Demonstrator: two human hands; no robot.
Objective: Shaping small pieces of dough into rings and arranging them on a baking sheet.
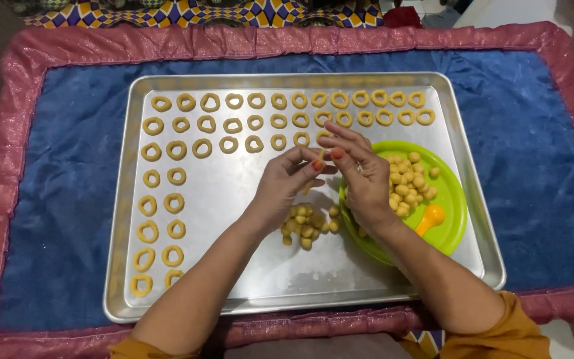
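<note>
Shaping step in hand: left hand [287, 183] and right hand [360, 176] fingers pinching a small dough strip [321, 154] above the metal tray [300, 292]. Judged next: closing into ring, setting beside dough rings [254, 143].

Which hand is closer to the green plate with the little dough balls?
The right hand. It hovers over the left edge of the green plate, fingers pinching a bit of dough. The left hand is farther left, over the metal tray, beside a small pile of dough balls.
</note>
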